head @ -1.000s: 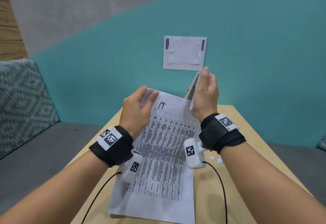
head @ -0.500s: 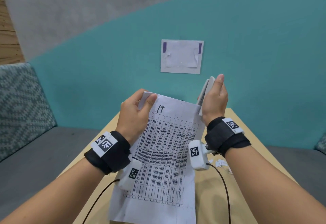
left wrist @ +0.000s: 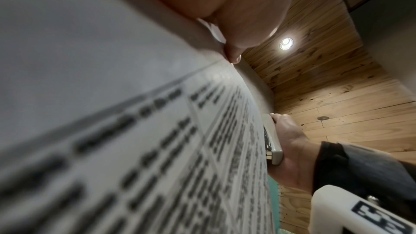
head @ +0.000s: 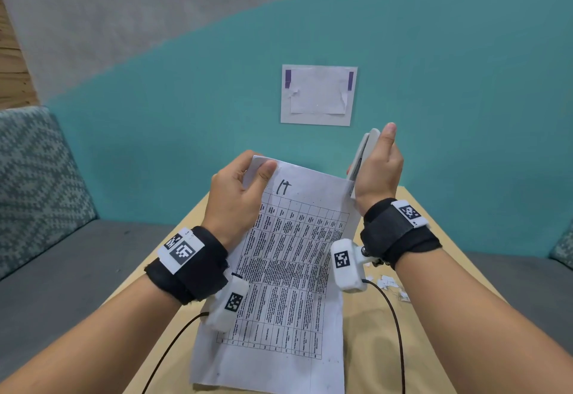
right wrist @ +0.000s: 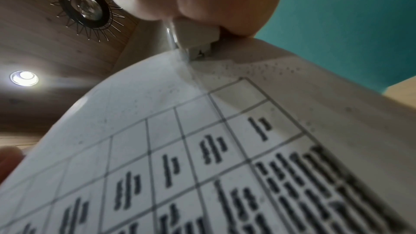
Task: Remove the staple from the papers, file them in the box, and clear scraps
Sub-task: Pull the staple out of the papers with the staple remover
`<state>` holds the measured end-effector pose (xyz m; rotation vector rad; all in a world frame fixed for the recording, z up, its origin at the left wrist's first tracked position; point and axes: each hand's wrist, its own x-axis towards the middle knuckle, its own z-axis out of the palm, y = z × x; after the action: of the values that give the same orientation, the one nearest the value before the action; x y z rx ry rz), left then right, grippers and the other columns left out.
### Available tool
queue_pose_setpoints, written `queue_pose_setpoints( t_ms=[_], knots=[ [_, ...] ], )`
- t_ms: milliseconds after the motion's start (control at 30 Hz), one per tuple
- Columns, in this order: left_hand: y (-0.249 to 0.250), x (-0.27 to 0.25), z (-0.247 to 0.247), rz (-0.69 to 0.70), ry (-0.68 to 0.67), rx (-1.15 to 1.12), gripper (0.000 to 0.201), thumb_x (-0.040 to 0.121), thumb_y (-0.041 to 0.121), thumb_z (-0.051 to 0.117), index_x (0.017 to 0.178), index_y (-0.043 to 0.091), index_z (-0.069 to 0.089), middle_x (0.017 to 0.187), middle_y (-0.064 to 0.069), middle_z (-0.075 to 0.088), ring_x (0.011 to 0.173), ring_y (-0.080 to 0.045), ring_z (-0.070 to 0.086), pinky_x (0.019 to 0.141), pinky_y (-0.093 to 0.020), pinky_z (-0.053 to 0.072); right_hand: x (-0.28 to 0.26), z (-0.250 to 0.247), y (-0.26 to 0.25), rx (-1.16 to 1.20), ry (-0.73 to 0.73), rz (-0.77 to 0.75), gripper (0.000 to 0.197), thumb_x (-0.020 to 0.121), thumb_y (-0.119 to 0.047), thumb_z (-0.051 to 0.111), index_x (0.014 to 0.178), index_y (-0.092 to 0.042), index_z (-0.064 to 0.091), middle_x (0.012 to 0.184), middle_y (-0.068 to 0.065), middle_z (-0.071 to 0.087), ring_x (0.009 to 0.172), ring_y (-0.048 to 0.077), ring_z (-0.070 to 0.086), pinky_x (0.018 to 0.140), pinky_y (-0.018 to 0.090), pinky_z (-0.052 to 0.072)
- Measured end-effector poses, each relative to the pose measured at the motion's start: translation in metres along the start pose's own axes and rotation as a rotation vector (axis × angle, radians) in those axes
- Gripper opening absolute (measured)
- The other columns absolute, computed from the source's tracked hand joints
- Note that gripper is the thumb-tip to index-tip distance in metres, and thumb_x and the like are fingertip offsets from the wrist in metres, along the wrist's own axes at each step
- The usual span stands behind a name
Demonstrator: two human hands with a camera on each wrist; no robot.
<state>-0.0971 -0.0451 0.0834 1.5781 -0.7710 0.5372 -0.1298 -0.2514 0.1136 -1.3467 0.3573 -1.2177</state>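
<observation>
Printed papers (head: pixel 288 269) with a table and a handwritten mark are held up, tilted over the wooden table (head: pixel 366 347). My left hand (head: pixel 245 186) pinches their top left corner, thumb on the front. My right hand (head: pixel 376 170) grips a pale grey stapler (head: pixel 364 152) upright at the top right corner. In the right wrist view the stapler's end (right wrist: pixel 195 38) meets the paper's edge (right wrist: pixel 202 131). In the left wrist view the stapler (left wrist: pixel 273 141) lies beside the sheet (left wrist: pixel 135 131). No staple can be made out.
Small white paper scraps (head: pixel 389 283) lie on the table right of the papers. A white sheet (head: pixel 318 94) with purple tape hangs on the teal wall. A patterned cushion (head: pixel 34 176) rests on a grey bench at left. Cables trail from both wrist cameras.
My right hand and the stapler have shifted right and slightly up along the top right corner. My left hand keeps its pinch on the papers.
</observation>
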Motion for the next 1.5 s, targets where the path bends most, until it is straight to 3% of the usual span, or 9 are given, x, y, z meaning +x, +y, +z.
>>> queue_pose_setpoints(
  t_ms=[233,367,500,633,833,967,1133,1333,1500],
  knots=[
    [0.002,0.000,0.001,0.013,-0.001,-0.001,0.031,0.100,0.037,0.063,0.088,0.010,0.068,0.080,-0.008,0.070,0.079,-0.034,0.064,0.073,-0.050,0.056,0.002,-0.001,0.001,0.019,-0.003,0.010,0.063,0.086,-0.077,0.030,0.048,-0.027,0.039,0.052,-0.010,0.039,0.060,0.026,0.042,0.066,0.063,0.052],
    [0.000,0.001,0.001,0.009,0.000,-0.010,0.034,0.100,0.039,0.062,0.086,0.009,0.066,0.080,-0.014,0.067,0.078,-0.039,0.061,0.071,-0.052,0.055,0.004,0.000,0.001,0.055,-0.021,0.025,0.062,0.086,-0.075,0.031,0.050,-0.024,0.033,0.049,-0.013,0.035,0.059,0.024,0.038,0.062,0.053,0.049],
    [-0.002,0.006,0.000,0.016,0.011,0.007,0.034,0.101,0.038,0.062,0.084,0.008,0.065,0.072,-0.005,0.064,0.069,-0.027,0.057,0.068,-0.043,0.052,0.011,0.003,0.002,0.047,-0.075,0.116,0.054,0.081,-0.077,0.037,0.061,-0.027,0.046,0.066,-0.008,0.049,0.072,0.026,0.051,0.081,0.057,0.052],
    [-0.011,0.006,-0.003,0.000,0.037,0.046,0.042,0.101,0.041,0.061,0.084,0.002,0.062,0.080,-0.024,0.062,0.077,-0.042,0.056,0.071,-0.053,0.051,0.026,-0.001,0.006,0.126,0.018,0.160,0.024,0.085,-0.047,0.036,0.081,-0.025,0.045,0.083,-0.004,0.046,0.081,0.021,0.047,0.078,0.041,0.044],
    [-0.025,0.007,-0.018,-0.054,0.082,0.086,0.041,0.100,0.040,0.060,0.086,0.002,0.063,0.083,-0.023,0.066,0.082,-0.042,0.059,0.075,-0.052,0.053,0.044,-0.024,0.028,0.052,0.199,0.218,0.015,0.097,-0.032,0.043,0.101,-0.018,0.040,0.086,-0.007,0.049,0.078,0.017,0.052,0.074,0.034,0.046],
    [-0.032,0.008,-0.026,-0.073,0.102,0.087,0.042,0.100,0.042,0.060,0.087,0.003,0.063,0.085,-0.023,0.066,0.083,-0.043,0.061,0.075,-0.054,0.054,0.038,-0.040,0.072,-0.102,0.043,0.356,0.024,0.086,-0.028,0.054,0.106,-0.024,0.041,0.096,0.002,0.058,0.088,0.025,0.063,0.077,0.049,0.060],
    [-0.037,0.007,-0.032,-0.076,0.105,0.093,0.041,0.100,0.040,0.061,0.087,0.001,0.062,0.085,-0.025,0.065,0.081,-0.042,0.060,0.074,-0.054,0.052,0.014,-0.048,0.135,-0.327,-0.198,0.515,0.020,0.081,-0.026,0.075,0.087,-0.015,0.059,0.104,0.016,0.070,0.093,0.032,0.072,0.072,0.040,0.064],
    [-0.043,0.005,-0.035,-0.081,0.102,0.109,0.040,0.100,0.040,0.061,0.088,0.002,0.064,0.086,-0.022,0.068,0.083,-0.042,0.061,0.076,-0.052,0.053,-0.010,-0.046,0.182,-0.336,-0.276,0.648,0.018,0.085,-0.023,0.077,0.090,-0.010,0.067,0.105,0.016,0.070,0.092,0.032,0.071,0.073,0.041,0.064],
    [-0.045,0.006,-0.036,-0.086,0.101,0.108,0.037,0.100,0.039,0.061,0.090,0.004,0.066,0.088,-0.019,0.070,0.087,-0.039,0.063,0.079,-0.051,0.054,-0.015,-0.052,0.200,-0.395,-0.323,0.651,0.024,0.080,-0.034,0.080,0.087,-0.014,0.067,0.095,0.015,0.074,0.073,0.032,0.073,0.065,0.040,0.062]
  ],
)
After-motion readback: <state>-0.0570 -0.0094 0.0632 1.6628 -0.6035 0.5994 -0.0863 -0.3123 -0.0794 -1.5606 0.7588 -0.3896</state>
